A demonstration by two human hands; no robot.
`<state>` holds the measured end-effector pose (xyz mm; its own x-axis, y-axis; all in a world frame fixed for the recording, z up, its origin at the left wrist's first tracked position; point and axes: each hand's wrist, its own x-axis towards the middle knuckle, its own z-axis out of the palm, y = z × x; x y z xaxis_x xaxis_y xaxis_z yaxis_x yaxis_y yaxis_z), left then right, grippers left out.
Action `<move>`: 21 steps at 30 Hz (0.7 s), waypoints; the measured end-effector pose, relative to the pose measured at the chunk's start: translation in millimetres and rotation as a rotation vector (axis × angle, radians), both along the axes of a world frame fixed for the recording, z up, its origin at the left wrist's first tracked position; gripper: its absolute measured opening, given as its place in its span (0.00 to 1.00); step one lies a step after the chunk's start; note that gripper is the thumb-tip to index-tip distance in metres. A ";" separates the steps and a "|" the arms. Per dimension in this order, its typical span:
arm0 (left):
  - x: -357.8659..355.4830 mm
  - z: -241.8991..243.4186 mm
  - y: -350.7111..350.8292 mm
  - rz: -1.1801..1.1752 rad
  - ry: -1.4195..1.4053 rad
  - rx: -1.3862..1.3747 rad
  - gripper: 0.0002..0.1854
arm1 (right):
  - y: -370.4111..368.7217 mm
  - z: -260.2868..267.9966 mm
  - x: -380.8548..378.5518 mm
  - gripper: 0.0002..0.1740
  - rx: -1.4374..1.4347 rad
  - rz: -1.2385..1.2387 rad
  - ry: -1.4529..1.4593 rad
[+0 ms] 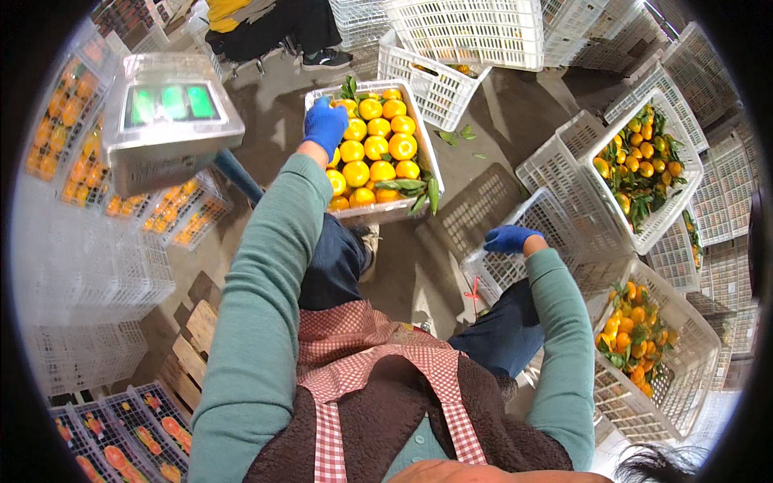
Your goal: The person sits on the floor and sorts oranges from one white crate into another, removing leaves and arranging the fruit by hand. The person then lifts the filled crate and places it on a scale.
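My left hand, in a blue glove, is at the left rim of a white crate filled with rows of orange citrus fruit. Its fingers curl down, so whether they grip the rim or a fruit is hidden. Green leaves lie over the crate's near right corner. My right hand, gloved in blue too, has bent fingers at the upper edge of a pale plastic crate beside my knee. I cannot tell if it holds that edge.
A scale head with a lit green display stands left on a blue post. Crates of leafy fruit are stacked right. White crates stand ahead, near a person's shoe. Loose leaves lie on the floor.
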<state>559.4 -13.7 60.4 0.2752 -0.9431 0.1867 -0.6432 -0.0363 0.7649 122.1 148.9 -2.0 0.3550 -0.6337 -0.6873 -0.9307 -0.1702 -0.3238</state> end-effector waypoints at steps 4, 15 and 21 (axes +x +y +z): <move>-1.5 -6.5 2.2 0.015 0.360 -0.224 0.18 | 16.0 38.8 -23.2 0.26 -0.264 -0.075 0.092; -186.8 43.9 130.9 -1.051 0.077 -0.511 0.10 | 39.4 32.8 -7.8 0.22 -0.018 -0.241 -0.391; -190.1 82.3 183.0 -1.273 -0.090 -0.120 0.19 | 49.1 -67.8 -33.1 0.28 -0.277 -0.035 -0.095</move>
